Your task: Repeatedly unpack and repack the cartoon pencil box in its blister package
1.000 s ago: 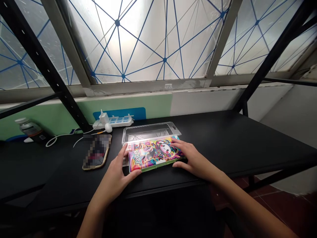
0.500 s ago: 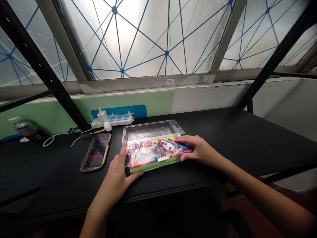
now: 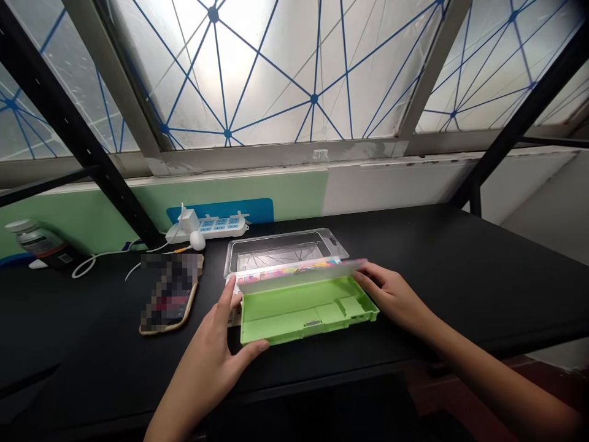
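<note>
A bright green pencil case [image 3: 294, 310] rests on the black desk, its lid [image 3: 299, 277] swung up along the far edge. Inside, a long shallow tray with a small compartment at the right shows nothing stored in it. My left hand [image 3: 216, 350] grips the case's left end, thumb on the near edge and fingers behind the corner. At the right end of the raised lid, my right hand [image 3: 389, 288] pinches the lid between thumb and fingers. Behind the case lies a clear plastic package [image 3: 280, 248], partly covered by the lid.
A phone [image 3: 172, 294] lies left of the case. Farther back stand a white power strip [image 3: 221, 228] with a plug and cable, and a bottle [image 3: 41, 242]. The black desk [image 3: 460, 264] meets a wall below the window; slanted black frame bars rise on both sides.
The pencil case's lid has gone from closed to raised, baring the green inside. My right hand has lifted with the lid and moved right; my left hand still steadies the case.
</note>
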### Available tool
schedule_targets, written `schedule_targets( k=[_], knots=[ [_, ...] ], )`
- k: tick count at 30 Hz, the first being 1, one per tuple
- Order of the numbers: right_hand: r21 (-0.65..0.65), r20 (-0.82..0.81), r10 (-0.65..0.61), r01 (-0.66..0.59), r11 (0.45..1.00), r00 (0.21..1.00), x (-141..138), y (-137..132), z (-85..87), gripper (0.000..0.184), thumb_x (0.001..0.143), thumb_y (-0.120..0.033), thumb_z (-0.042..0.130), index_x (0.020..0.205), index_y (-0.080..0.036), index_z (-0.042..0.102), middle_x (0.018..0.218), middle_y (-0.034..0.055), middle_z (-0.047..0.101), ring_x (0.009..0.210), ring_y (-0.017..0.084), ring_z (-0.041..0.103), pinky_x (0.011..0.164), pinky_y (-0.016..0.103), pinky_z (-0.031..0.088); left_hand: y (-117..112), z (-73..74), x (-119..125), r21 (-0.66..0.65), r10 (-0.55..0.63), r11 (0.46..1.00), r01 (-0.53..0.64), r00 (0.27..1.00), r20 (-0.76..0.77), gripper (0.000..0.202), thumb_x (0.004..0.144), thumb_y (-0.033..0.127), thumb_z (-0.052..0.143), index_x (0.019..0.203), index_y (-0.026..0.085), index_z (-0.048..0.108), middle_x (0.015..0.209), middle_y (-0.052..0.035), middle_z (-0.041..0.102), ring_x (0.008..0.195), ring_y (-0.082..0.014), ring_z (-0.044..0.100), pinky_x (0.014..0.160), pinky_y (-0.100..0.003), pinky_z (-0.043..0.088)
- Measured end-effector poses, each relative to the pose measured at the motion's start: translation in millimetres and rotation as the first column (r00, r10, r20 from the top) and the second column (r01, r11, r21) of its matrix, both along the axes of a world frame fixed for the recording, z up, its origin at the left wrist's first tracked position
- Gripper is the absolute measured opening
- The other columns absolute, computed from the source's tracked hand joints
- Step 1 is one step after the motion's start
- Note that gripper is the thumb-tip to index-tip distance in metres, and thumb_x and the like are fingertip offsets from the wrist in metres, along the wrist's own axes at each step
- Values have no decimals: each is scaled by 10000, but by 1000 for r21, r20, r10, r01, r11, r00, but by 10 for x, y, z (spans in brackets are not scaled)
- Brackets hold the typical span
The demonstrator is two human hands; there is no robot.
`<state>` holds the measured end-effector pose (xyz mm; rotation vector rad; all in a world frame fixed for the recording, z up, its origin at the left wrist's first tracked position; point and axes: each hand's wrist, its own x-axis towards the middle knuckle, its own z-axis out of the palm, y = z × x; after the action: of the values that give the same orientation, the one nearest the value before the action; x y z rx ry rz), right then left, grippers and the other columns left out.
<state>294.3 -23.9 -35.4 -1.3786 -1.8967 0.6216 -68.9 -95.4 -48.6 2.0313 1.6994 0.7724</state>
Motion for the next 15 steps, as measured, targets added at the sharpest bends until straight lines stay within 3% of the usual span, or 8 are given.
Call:
schedule_targets(
  k=[4,6,8,11,15],
  knots=[
    [81,37,159,-161,984,987,124,-55,-72,552,953,-678,471,1316,-307,659,1302,109,669,1204,337,626,1013,496,518,46,-9,4,68,17,998,-18,1000,10,615,956,575,539,1498,297,457,1408,-114,623,1278,-346,608,1021,-499,520],
    [67,79,226,-231,971,971,153,-52,-123,681,876,-719,576,1431,-323,567,1411,116,604,1282,358,580,1055,517,505,75,-15,8,86,34,996,-34,999,3,522,971,578,499,1396,281,564,1346,-108,658,1235,-341,629,1007,-502,530],
    [57,144,223,-233,971,964,153,-46,-168,757,808,-645,723,1468,-335,521,1452,118,572,1315,366,555,1070,523,501,96,-25,5,92,43,995,-43,999,0,505,984,578,467,1374,277,580,1297,-105,677,1196,-335,645,987,-510,541],
    [98,186,149,-169,981,971,121,-42,-197,582,853,-452,738,1407,-360,582,1411,104,595,1278,343,580,1051,517,517,106,-43,-11,101,24,995,-24,1000,-2,527,983,589,462,1396,276,560,1309,-103,667,1197,-332,641,983,-515,543],
    [84,188,72,-89,992,979,69,-54,-134,434,859,-474,718,1272,-343,692,1304,100,623,1144,334,627,964,509,550,107,-54,-26,95,5,996,-5,1000,6,560,973,617,472,1402,265,549,1335,-109,647,1210,-337,623,995,-528,525]
  ],
)
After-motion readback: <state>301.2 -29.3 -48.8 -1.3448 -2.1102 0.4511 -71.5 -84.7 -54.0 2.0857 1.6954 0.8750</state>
